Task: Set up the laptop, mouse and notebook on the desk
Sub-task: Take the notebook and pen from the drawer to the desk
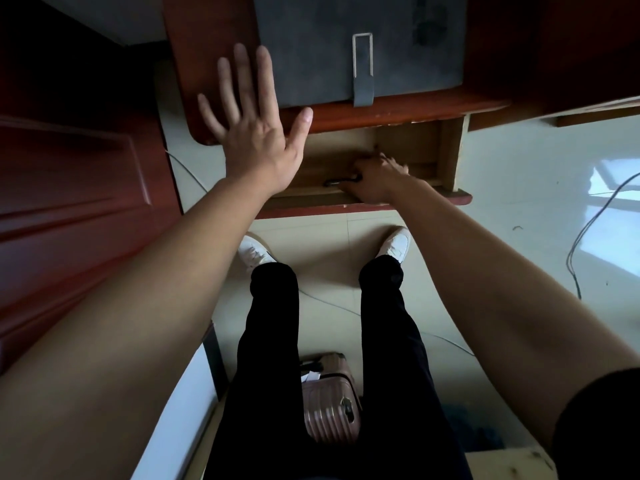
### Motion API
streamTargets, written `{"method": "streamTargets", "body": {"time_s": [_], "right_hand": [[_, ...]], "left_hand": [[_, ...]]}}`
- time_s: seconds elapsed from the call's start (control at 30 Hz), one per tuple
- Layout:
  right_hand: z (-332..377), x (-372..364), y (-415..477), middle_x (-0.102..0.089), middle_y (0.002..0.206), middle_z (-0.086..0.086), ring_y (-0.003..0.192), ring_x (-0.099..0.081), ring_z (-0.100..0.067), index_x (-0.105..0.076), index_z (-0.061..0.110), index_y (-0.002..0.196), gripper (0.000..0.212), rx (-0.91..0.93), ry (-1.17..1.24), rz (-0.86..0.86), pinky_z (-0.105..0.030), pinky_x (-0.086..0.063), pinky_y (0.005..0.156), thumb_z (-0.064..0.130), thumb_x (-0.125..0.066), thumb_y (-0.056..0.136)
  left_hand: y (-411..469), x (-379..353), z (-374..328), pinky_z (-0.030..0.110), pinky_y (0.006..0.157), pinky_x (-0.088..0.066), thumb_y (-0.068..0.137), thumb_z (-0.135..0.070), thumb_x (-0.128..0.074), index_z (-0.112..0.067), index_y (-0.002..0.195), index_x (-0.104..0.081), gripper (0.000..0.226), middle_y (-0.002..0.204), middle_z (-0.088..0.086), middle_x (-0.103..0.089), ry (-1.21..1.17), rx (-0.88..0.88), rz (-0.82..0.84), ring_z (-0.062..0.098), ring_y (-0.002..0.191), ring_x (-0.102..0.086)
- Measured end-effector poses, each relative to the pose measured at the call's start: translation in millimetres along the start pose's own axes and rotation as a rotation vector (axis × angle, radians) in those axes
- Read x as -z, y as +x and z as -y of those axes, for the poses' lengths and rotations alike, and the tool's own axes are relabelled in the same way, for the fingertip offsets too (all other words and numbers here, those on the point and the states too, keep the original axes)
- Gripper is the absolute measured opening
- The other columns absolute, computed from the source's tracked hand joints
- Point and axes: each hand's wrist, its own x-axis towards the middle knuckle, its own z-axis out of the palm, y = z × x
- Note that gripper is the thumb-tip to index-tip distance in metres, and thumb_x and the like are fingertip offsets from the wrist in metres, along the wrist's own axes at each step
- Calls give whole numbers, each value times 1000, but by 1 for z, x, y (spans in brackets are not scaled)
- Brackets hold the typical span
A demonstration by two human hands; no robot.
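Here, right hand [375, 180] grips drawer [408, 145]; left hand [256, 133] spread.

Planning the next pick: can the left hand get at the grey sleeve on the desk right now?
Probably yes. The left hand is open beside the grey sleeve on the desk, with nothing between them; the right hand holds the drawer.

Pink suitcase [330, 407] on tiled floor [519, 188]; dark cable [570, 252] at right; red-brown door [69, 202] at left.
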Motion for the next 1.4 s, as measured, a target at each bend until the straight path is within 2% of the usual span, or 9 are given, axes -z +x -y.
{"method": "streamTargets", "body": {"time_s": [0.17, 0.4, 0.53, 0.63, 0.77, 0.93, 1.07, 1.27, 1.4], "right_hand": [[5, 8, -31, -54, 126, -11, 112, -58, -32, -62, 17, 117, 34, 183, 156, -161, -45, -47, 95, 45, -56, 99], [20, 33, -105, -60, 107, -17, 86, -60, -26, -59, -1, 113, 30, 396, 373, -829, -32, -46, 65, 27, -55, 102], [29, 79, -95, -60, 113, -21, 93, -62, -26, -63, -2, 120, 27, 314, 449, -1163, -25, -43, 68, 14, -51, 102], [32, 107, -68, -53, 135, -18, 120, -56, -27, -51, 6, 141, 43, 214, 261, -1140, -31, -49, 92, 11, -39, 100], [36, 101, -45, -30, 161, -11, 150, -25, -28, -23, 11, 158, 59, 80, -7, -982, -41, -18, 123, 9, -33, 100], [32, 83, -58, -16, 167, -13, 154, -10, -33, -18, 12, 159, 67, 93, 36, -1044, -51, -4, 125, 10, -22, 92], [26, 30, -79, -19, 163, -24, 152, -18, -38, -28, 11, 157, 56, 104, 136, -1145, -53, -13, 123, 27, -37, 104], [-1, -68, -88, -11, 163, -29, 152, -14, -40, -23, 8, 158, 75, 38, 101, -977, -53, -11, 122, 50, -47, 100], [-4, -97, -84, -11, 160, -35, 151, -12, -46, -21, 3, 157, 87, -158, 165, -1011, -55, -14, 122, 59, -49, 97]], "left_hand": [[0, 2, -1, 67, 115, -6, 96, -69, -25, -15, 159, -9, 84, 166, 12, -11, 1, -11, 14, 35, 153, -7], [0, 4, -2, 67, 115, -3, 97, -68, -24, -15, 159, -6, 83, 167, 13, -7, 1, -20, 42, 36, 153, -4], [0, 2, 0, 67, 115, 0, 97, -68, -23, -15, 159, -4, 83, 167, 13, -5, -24, -22, 42, 36, 153, -1], [0, 1, 2, 66, 115, 1, 98, -68, -22, -16, 158, -3, 82, 167, 12, -4, -37, -33, 39, 35, 153, 0], [2, -1, 3, 67, 114, 1, 97, -69, -23, -18, 158, -1, 83, 167, 11, -3, -31, -34, 39, 35, 153, 1], [1, 3, 0, 67, 115, 1, 96, -67, -26, -16, 158, -1, 84, 167, 12, -3, -30, -32, 44, 35, 153, 1], [-2, 4, -1, 64, 117, -3, 96, -66, -28, -16, 159, -7, 83, 167, 11, -9, -15, -20, 0, 34, 153, -4], [-25, -16, 1, 59, 119, -14, 103, -51, -36, -3, 155, -25, 71, 160, 22, -26, -134, -15, -239, 38, 149, -22], [-74, -37, 10, 63, 117, -16, 100, -55, -43, 1, 153, -28, 78, 157, 33, -22, -78, -140, -202, 46, 148, -18]]}}
